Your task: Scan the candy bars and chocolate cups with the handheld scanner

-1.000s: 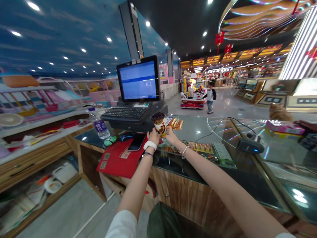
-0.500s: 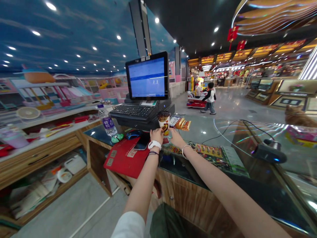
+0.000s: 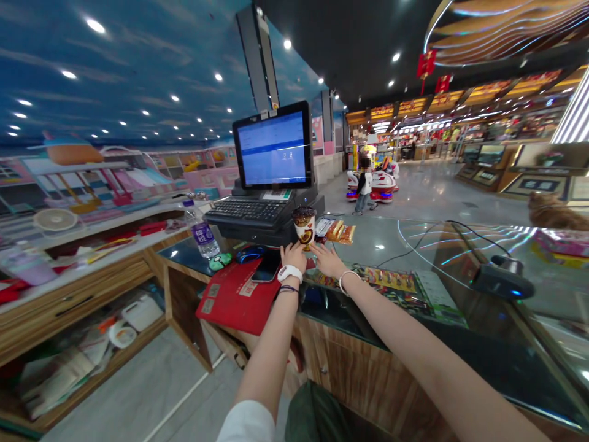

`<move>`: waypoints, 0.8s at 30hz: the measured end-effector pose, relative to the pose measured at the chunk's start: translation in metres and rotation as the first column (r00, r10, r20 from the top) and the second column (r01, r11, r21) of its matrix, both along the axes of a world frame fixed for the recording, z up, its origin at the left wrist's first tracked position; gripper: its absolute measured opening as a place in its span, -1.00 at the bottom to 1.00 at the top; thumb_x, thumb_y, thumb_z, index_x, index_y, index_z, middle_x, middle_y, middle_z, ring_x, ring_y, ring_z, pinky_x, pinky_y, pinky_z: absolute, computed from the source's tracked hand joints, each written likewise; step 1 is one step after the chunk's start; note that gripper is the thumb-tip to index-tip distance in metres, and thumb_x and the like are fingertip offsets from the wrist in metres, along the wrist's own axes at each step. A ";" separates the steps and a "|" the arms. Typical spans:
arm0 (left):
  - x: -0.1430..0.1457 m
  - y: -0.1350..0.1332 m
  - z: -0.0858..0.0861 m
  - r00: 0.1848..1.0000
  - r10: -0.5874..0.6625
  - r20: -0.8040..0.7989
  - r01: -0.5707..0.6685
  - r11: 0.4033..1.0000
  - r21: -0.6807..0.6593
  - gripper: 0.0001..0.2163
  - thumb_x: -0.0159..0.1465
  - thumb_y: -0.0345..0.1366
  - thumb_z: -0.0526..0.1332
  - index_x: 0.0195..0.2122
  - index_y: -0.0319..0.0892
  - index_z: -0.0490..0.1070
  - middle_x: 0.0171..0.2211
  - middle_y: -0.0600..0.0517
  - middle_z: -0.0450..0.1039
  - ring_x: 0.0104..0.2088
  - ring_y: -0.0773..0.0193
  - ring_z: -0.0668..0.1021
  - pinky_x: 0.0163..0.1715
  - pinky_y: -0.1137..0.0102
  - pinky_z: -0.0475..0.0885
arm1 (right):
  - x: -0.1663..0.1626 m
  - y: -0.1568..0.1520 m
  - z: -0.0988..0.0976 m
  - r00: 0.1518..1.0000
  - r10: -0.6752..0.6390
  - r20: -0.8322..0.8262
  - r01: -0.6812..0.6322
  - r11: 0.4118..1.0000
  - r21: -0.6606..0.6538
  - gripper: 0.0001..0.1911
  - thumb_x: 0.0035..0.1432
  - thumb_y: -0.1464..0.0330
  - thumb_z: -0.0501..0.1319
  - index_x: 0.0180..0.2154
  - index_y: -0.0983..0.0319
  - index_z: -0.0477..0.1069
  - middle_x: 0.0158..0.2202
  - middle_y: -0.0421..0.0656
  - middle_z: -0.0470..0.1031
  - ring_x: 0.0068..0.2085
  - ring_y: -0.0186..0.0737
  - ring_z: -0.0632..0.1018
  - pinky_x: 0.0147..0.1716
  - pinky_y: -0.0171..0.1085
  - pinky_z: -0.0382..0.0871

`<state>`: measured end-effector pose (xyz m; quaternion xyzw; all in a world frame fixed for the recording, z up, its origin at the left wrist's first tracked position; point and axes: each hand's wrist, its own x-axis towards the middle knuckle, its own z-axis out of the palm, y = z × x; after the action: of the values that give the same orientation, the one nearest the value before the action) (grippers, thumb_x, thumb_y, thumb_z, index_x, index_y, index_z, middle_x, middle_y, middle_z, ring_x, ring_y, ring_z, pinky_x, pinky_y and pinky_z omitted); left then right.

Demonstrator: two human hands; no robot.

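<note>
A drink cup with a dark lid and a printed side stands upright on the glass counter, in front of the keyboard and screen. At its base my left hand, wearing a white watch, has its fingers stretched out and apart. Opposite it, my right hand reaches in with extended fingers, its fingertips close to those of the left. Whether the fingertips touch the cup I cannot tell. Just behind my right hand lie several small snack packets. A black phone rests left of my left hand on a red mat.
A touchscreen till with a keyboard stands at the back. Left of it are a water bottle, a green object and a mouse. A black scanner-like device sits at right. A person stands by a ride.
My left hand's fingers have spread, and my right hand has shifted slightly left and down with its fingers closer to the left hand. The distant person has moved left.
</note>
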<state>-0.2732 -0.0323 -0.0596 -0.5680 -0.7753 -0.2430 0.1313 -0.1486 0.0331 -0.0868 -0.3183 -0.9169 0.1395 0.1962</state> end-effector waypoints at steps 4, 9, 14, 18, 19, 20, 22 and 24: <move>0.002 -0.003 0.001 1.000 0.009 0.016 -0.008 0.999 -0.048 -0.56 0.23 -0.47 0.07 0.07 0.02 0.50 0.22 0.00 0.39 0.25 0.00 0.34 0.33 -0.09 0.00 | 0.003 -0.007 0.008 1.000 -0.003 0.030 0.003 1.000 0.006 -0.31 0.26 0.47 -0.05 0.40 0.19 -0.04 0.44 -0.17 -0.04 0.42 0.09 0.01 0.34 0.22 -0.11; 0.006 -0.008 0.003 0.998 0.031 0.057 -0.027 0.998 -0.057 -0.51 0.23 -0.46 0.07 0.16 0.06 0.42 0.29 0.01 0.30 0.29 -0.04 0.29 0.32 -0.14 0.00 | 0.017 -0.022 0.022 1.000 -0.030 0.003 0.030 0.999 0.039 -0.30 0.25 0.42 -0.01 0.40 0.25 -0.06 0.44 -0.13 -0.05 0.43 0.06 -0.02 0.36 0.20 -0.15; 0.021 -0.014 0.008 0.997 -0.021 0.069 0.025 0.998 -0.060 -0.47 0.24 -0.41 0.09 0.23 0.10 0.33 0.34 0.03 0.20 0.35 -0.11 0.18 0.31 -0.23 -0.05 | 0.049 -0.032 0.035 0.999 -0.033 -0.010 0.034 0.991 0.129 -0.25 0.21 0.39 0.09 0.40 0.19 -0.04 0.44 -0.09 -0.05 0.43 0.08 -0.01 0.35 0.21 -0.18; 0.051 -0.019 0.016 0.991 -0.108 0.076 0.114 0.990 -0.087 -0.47 0.26 -0.36 0.09 0.28 0.06 0.27 0.37 0.00 0.14 0.38 -0.13 0.12 0.32 -0.24 -0.09 | 0.090 -0.040 0.047 0.997 -0.072 -0.028 0.076 0.984 0.163 -0.22 0.19 0.37 0.14 0.40 0.18 -0.05 0.44 -0.07 -0.05 0.42 0.11 0.01 0.35 0.20 -0.17; 0.061 -0.020 0.018 0.988 -0.133 0.075 0.139 0.986 -0.091 -0.47 0.27 -0.36 0.09 0.29 0.05 0.26 0.37 -0.01 0.12 0.39 -0.13 0.10 0.33 -0.23 -0.10 | 0.101 -0.042 0.050 0.996 -0.081 -0.035 0.086 0.982 0.171 -0.22 0.20 0.36 0.14 0.40 0.19 -0.05 0.44 -0.06 -0.05 0.42 0.11 0.01 0.35 0.20 -0.18; 0.071 -0.021 0.020 0.984 -0.161 0.071 0.167 0.982 -0.090 -0.47 0.27 -0.35 0.10 0.29 0.04 0.25 0.38 -0.01 0.11 0.39 -0.12 0.09 0.33 -0.22 -0.11 | 0.113 -0.045 0.052 0.995 -0.089 -0.042 0.095 0.980 0.178 -0.22 0.20 0.36 0.13 0.40 0.20 -0.05 0.44 -0.06 -0.05 0.42 0.11 0.01 0.35 0.20 -0.18; 0.094 -0.024 0.024 0.973 -0.221 0.064 0.226 0.971 -0.077 -0.47 0.28 -0.34 0.11 0.30 0.04 0.25 0.38 -0.01 0.11 0.40 -0.12 0.08 0.34 -0.20 -0.12 | 0.138 -0.051 0.055 0.994 -0.100 -0.053 0.109 0.975 0.192 -0.23 0.21 0.35 0.13 0.40 0.20 -0.04 0.43 -0.06 -0.04 0.42 0.11 0.01 0.35 0.19 -0.20; 0.118 -0.026 0.026 0.955 -0.289 0.064 0.293 0.954 -0.065 -0.47 0.28 -0.34 0.12 0.29 0.05 0.25 0.38 0.00 0.12 0.39 -0.12 0.09 0.35 -0.18 -0.13 | 0.163 -0.057 0.056 0.990 -0.116 -0.075 0.129 0.970 0.207 -0.24 0.20 0.36 0.13 0.39 0.19 -0.02 0.43 -0.05 -0.01 0.42 0.10 0.02 0.35 0.19 -0.21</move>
<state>-0.1556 -0.0586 -0.0334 -0.6738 -0.6949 -0.2459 0.0521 0.0144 -0.0238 -0.0310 -0.3471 -0.8986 0.0386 0.2657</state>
